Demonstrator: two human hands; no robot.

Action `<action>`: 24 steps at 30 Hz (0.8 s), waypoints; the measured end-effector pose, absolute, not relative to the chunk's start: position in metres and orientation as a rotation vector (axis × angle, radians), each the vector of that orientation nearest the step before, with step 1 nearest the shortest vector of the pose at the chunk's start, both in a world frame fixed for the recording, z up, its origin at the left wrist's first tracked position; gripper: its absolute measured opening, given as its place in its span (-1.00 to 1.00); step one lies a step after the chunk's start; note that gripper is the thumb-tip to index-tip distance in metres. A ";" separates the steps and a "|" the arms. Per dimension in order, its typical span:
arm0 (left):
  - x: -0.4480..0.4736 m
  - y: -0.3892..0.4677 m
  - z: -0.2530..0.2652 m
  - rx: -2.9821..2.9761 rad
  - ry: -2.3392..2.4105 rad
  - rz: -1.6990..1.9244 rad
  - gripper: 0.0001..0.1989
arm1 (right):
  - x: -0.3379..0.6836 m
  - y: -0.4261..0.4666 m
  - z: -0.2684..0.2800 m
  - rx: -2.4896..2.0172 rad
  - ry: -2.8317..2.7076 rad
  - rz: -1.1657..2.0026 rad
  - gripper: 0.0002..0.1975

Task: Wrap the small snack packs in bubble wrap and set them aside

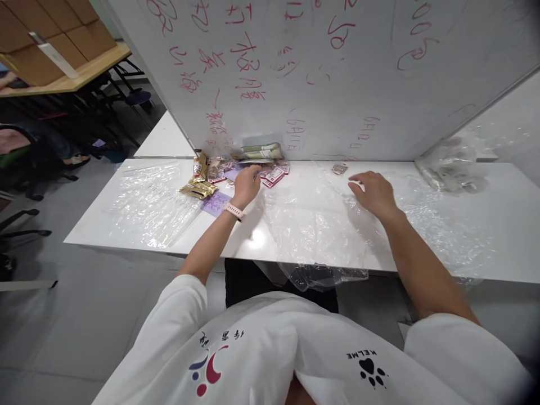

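A person in a white T-shirt (253, 349) is holding both arms out over a white bench (518, 236), just in front of a whiteboard (316, 84) where red handwriting is running across the surface. The left hand (247, 185), wearing a pale wristband (234, 211), is hovering low at a heap of small goods near the foot of the board. Its fingers are pointing into the heap, and from here I can't tell whether its grip is closing on anything, since the fingertips are blending into the things behind them.

Red-and-white cards (275, 176) are lying just to the right of that hand, and a green packet (261, 152) is lying behind it, close to the board. Gold packets (198, 189) are sitting in a cluster on its left, with a purple packet (215, 203) showing between them and the wrist.

The right hand (373, 194) is hovering well apart from the left, its grip standing wide, thumb and forefinger curving with a plain gap between them. A small packet (339, 169) is lying near those fingertips, towards the board.

Between the hands, a clear plastic sheet (316, 225) is spreading over the bench and drooping past the near edge. More clear wrapping (152, 202) is covering the left end, while a crumpled clear bag (451, 166) is sitting by the board's right end. Away to the left, cardboard boxes (84, 39) are standing in the background.
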State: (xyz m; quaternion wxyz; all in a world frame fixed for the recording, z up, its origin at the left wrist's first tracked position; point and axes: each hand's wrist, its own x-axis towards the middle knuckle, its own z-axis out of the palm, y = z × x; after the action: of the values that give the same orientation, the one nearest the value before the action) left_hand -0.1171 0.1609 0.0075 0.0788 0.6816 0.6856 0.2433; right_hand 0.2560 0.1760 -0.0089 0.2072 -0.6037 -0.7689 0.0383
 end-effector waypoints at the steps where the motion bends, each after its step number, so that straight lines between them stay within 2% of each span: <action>1: -0.111 0.173 0.009 2.036 2.062 0.686 -0.63 | 0.238 0.189 -0.006 -1.586 -2.147 0.160 -0.65; 6: -0.085 0.197 0.005 2.020 2.196 0.462 -0.69 | 0.131 0.241 -0.009 -1.425 -2.262 0.502 -0.73; 10: -0.080 0.184 -0.007 2.021 2.214 0.394 -0.71 | 0.081 0.254 -0.030 -1.292 -2.355 0.582 -0.62; 15: -0.081 0.181 -0.014 2.003 2.136 0.364 -0.59 | 0.071 0.253 -0.048 -1.134 -2.347 0.752 -0.56; 20: -0.077 0.184 -0.013 2.059 2.076 0.329 -0.67 | 0.078 0.238 -0.042 -1.036 -2.287 0.961 -0.57; 24: -0.083 0.179 -0.010 2.112 2.038 0.201 -0.70 | 0.109 0.203 -0.025 -1.080 -2.315 0.802 -0.61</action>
State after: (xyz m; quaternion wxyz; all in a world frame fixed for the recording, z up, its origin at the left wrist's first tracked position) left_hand -0.0830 0.1792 -0.0101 0.0997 0.7144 0.6892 0.0680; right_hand 0.1091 0.2029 -0.0248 0.2301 -0.3926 -0.8414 0.2914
